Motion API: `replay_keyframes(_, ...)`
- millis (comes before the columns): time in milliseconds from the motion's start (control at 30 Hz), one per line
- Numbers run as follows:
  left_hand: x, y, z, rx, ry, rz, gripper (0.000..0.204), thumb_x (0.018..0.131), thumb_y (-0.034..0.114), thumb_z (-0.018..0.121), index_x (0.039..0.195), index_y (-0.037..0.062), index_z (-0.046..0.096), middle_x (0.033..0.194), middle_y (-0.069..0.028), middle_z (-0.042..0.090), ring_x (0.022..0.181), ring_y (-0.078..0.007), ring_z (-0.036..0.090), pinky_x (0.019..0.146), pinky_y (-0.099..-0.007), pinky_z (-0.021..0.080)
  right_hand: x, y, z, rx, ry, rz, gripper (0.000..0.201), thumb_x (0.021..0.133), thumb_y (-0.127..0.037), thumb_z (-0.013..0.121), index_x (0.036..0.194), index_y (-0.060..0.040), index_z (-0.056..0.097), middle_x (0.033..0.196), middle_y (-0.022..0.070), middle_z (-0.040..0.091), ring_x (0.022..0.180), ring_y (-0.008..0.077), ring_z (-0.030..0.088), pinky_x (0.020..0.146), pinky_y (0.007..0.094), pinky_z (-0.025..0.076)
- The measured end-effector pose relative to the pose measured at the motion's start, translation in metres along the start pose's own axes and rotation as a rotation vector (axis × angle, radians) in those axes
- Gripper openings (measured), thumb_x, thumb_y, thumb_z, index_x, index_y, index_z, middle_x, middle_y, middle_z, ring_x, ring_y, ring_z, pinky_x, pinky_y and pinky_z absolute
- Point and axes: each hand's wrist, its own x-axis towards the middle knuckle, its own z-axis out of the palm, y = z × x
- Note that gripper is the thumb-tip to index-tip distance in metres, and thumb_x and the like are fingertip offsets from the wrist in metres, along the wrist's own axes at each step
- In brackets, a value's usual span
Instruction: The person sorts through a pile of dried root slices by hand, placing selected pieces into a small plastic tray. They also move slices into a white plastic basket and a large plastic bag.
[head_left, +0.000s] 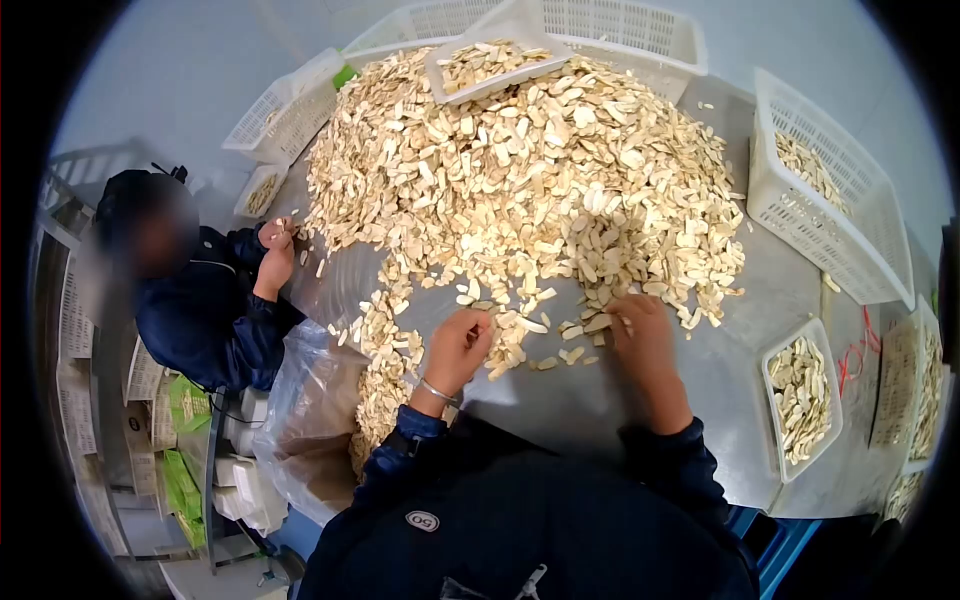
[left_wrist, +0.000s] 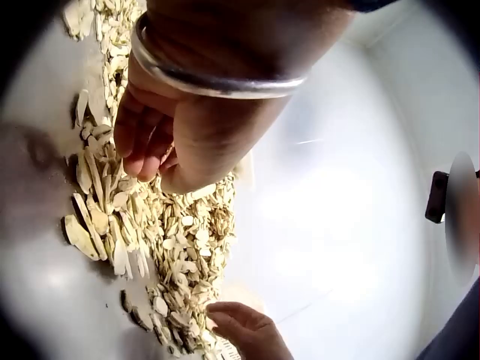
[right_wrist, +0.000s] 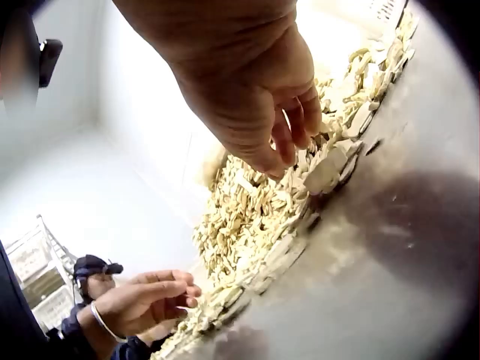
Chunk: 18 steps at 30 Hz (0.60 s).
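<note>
"What's in the containers?"

"Pale slices (head_left: 430, 170). The tall basket (head_left: 800, 228) at the right has some inside, and the right tray (head_left: 836, 400) below it is well filled. Another, the upper tray (head_left: 507, 82), sits tilted on the far edge of the heap, slices in it too."

"And on the left?"

"A small tray (head_left: 242, 203) with slices, near the other person (head_left: 215, 300). There's a clear bag (head_left: 310, 400) as well, with slices along its right side; how many are inside it, I can't tell."

"Where are the hands?"

"At the near edge of the heap, on the table (head_left: 540, 405). Slices lie between them and spread out beyond both."

"Doing what?"

"The left hand (head_left: 461, 345) has its fingers loosely bent, just above the slices. The right hand (head_left: 645, 338) points its bent fingertips down, with one slice right at them."

"Pinched?"

"Can't tell; the fingers partly hide it."

"Anything on the wrist?"

"A silver bangle (left_wrist: 217, 84), left one."
</note>
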Motion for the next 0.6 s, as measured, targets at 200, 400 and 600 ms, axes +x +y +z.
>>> replay_keyframes(200,0.011,0.01,0.02,0.027,-0.078,0.098,0.012,0.087,0.01,0.068,0.097,0.0046,0.066,0.087,-0.0117,0.064,0.077,-0.031,0.063,0.068,-0.0378,0.052,-0.008,-0.004,0.001,-0.093,-0.064,-0.011,0.015,0.085,-0.004,0.065,0.098,-0.0069,0.073,0.099,0.0105,0.07,0.097,0.0334,0.063,0.087,0.0419,0.052)
replay_keyframes(400,0.015,0.039,0.055,0.122,-0.244,0.264,0.02,0.087,0.009,0.068,0.106,0.0054,0.066,0.101,-0.0129,0.065,0.089,-0.0336,0.066,0.076,-0.0399,0.054,0.0,0.006,0.016,-0.267,-0.181,-0.125,0.02,0.083,-0.006,0.067,0.101,-0.0081,0.074,0.102,0.0088,0.068,0.101,0.0319,0.06,0.09,0.0402,0.05)
replay_keyframes(600,0.024,0.038,0.096,0.286,-0.233,0.367,0.021,0.084,0.009,0.067,0.106,0.0069,0.066,0.105,-0.0099,0.062,0.1,-0.0326,0.062,0.081,-0.0417,0.054,-0.003,0.009,-0.006,0.114,-0.038,0.276,0.017,0.088,-0.009,0.071,0.104,-0.0046,0.073,0.094,0.0086,0.072,0.083,0.0243,0.068,0.076,0.0345,0.055)
